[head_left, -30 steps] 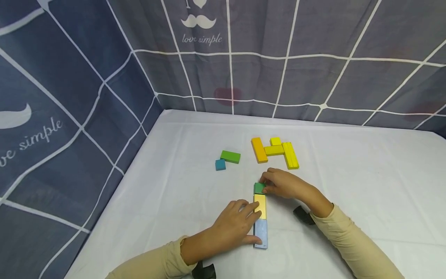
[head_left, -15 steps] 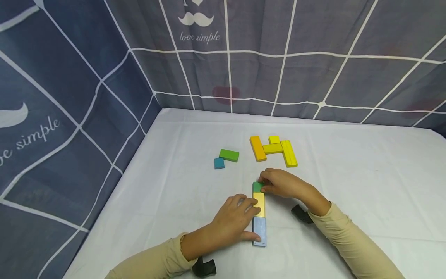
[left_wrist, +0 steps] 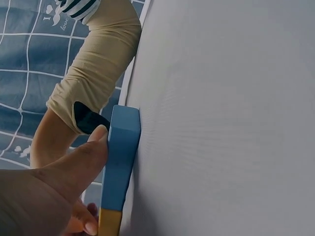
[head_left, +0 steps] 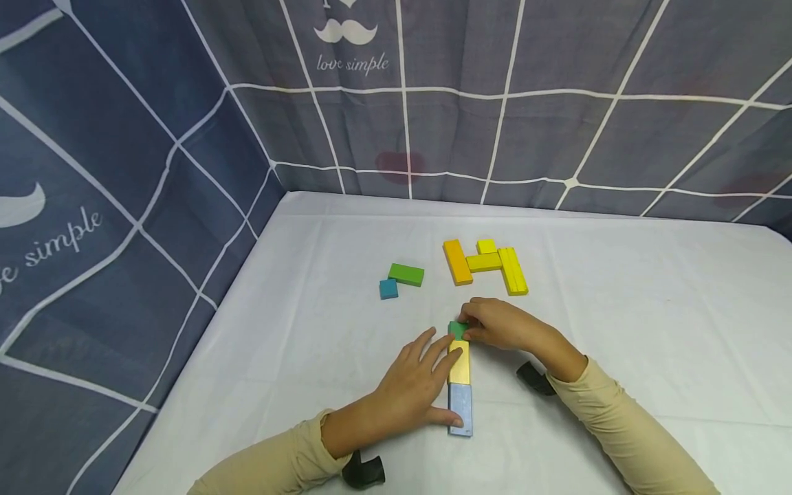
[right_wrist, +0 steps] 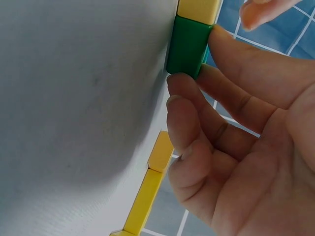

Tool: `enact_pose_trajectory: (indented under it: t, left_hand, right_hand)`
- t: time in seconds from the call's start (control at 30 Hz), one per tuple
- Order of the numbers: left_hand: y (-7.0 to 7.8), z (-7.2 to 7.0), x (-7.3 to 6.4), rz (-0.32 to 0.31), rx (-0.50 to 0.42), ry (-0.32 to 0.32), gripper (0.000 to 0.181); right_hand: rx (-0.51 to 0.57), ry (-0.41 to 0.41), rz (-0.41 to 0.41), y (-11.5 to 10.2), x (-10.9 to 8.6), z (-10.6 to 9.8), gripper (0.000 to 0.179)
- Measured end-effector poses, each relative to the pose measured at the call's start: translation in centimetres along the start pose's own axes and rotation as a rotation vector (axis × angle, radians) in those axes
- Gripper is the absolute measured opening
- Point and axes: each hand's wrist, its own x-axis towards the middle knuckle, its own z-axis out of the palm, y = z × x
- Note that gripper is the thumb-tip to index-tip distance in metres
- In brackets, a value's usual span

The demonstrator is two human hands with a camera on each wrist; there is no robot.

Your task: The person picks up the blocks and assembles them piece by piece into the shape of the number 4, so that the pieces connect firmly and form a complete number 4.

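A line of blocks lies on the table: a light blue block (head_left: pixel 460 410) nearest me, a pale yellow block (head_left: pixel 459 368), and a small green block (head_left: pixel 456 330) at the far end. My left hand (head_left: pixel 408 392) has spread fingers; its thumb touches the blue block, seen also in the left wrist view, while its fingers reach over the yellow block. At the green block, my right hand (head_left: pixel 501 326) curls in from the right. In the right wrist view its thumb is against the side of the green block (right_wrist: pixel 187 46) and its fingers bend at the end.
Farther back lie a green block (head_left: pixel 406 275) touching a teal cube (head_left: pixel 388 289). To their right sit an orange block (head_left: pixel 458 262) and several yellow blocks (head_left: pixel 513 271) set together. A dark grid-patterned curtain (head_left: pixel 458 124) bounds the table's back and left.
My left fingers have lifted and spread farther forward from the yellow block towards the green one, thumb staying at the blue block. The right hand and the line of blocks keep their places.
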Motion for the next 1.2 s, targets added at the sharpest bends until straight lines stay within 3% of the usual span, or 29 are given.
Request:
enact_pose_trajectory:
  t: [0.47,1.0,1.1,1.2]
  left_hand:
    - [-0.7,0.0,0.1,-0.015,-0.108,-0.043,0.105]
    - [-1.0,-0.1,0.4,-0.035,-0.104,-0.104,0.104]
    - [-1.0,-0.1,0.4,-0.029,-0.104,-0.103,0.104]
    - [-1.0,-0.1,0.5,-0.023,-0.103,-0.095,0.104]
  right_hand:
    - [0.081,-0.038,-0.038,0.4,0.1,-0.3,0.008]
    - [0.105,-0.060,-0.029,1.0,0.7,-0.6,0.010]
    - [0.095,-0.027,-0.050,1.6,0.9,-0.9,0.013]
    - [0.061,0.093,-0.045,2.4,1.0,-1.4,0.018]
